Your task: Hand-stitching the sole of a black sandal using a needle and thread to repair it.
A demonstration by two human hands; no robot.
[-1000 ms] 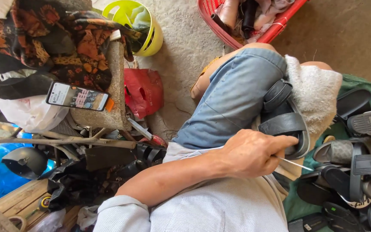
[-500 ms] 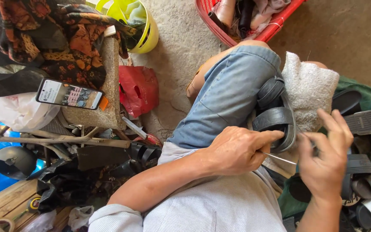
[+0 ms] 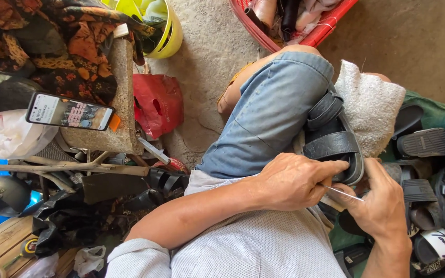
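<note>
Black two-strap sandal on lap, left hand pressing sole edge

hemmed in on the right by a heap of dark sandals, on the left by a stone block bearing a phone and clutter below. open passage only over bare concrete floor, between a red bag and a red basket.
</note>
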